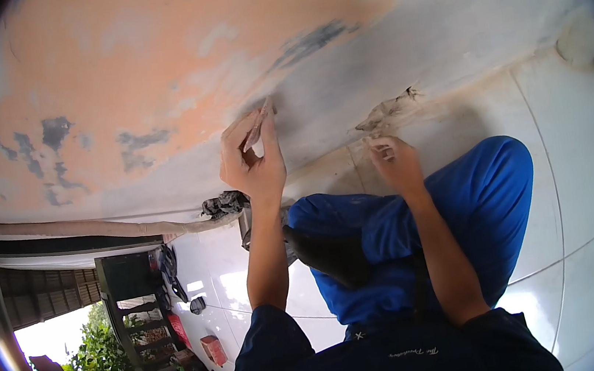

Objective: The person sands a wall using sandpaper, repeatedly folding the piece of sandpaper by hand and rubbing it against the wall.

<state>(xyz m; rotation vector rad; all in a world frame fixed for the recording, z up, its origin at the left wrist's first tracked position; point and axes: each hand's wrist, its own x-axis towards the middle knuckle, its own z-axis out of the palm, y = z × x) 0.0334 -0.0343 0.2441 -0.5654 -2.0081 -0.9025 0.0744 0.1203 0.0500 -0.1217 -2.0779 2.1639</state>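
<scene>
My left hand (253,162) is raised to the wall (171,67), its thumb and fingers pinching a thin, pale, flat piece (256,130). The tip of that piece is at or very close to the wall surface. Peach paint covers part of the wall, with grey bare patches and a smooth whitish band lower down. My right hand (396,162) is low near the foot of the wall, fingers curled and dusty white. Just beyond its fingertips lies a crumpled, see-through plastic bag (384,112); whether the fingers grip its edge is hard to see.
I sit with folded legs in blue trousers (462,202) on a white tiled floor (585,172). A dark crumpled cloth (225,204) lies left of my left forearm. Further left are a pipe (87,227), a red box (213,350) and a dark slatted wooden structure (144,330) beside a doorway.
</scene>
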